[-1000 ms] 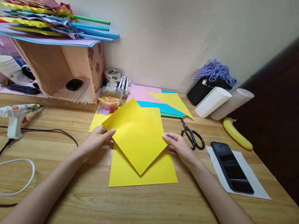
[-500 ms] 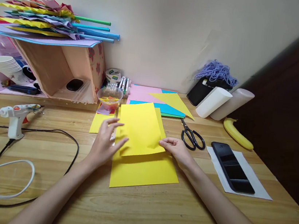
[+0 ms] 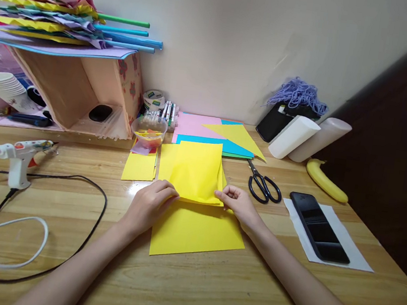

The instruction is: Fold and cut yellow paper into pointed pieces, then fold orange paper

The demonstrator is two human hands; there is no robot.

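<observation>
Between my hands is a yellow sheet of paper [image 3: 197,171], its near edge lifted and its surface slightly bowed. My left hand [image 3: 152,201] pinches the near left corner, thumb beneath and fingers on top. At the near right corner, my right hand [image 3: 236,204] grips the same sheet between thumb and curled fingers. Under it lies a larger yellow sheet [image 3: 196,234] flat on the wooden table, its front part showing. Black-handled scissors [image 3: 263,183] rest just beyond my right hand.
A glue gun [image 3: 20,158] with a looping cord stands left. Behind are a tub of paper scraps [image 3: 149,133], markers [image 3: 169,113] and coloured paper [image 3: 195,126]. On the right lie a phone [image 3: 319,228] and a banana [image 3: 327,181]. A box [image 3: 129,88] holds up paper flowers [image 3: 56,18].
My left hand has closed from spread fingers onto the near left corner of the yellow sheet. The sheet has turned slightly and now bows in the middle. My right hand keeps its grip.
</observation>
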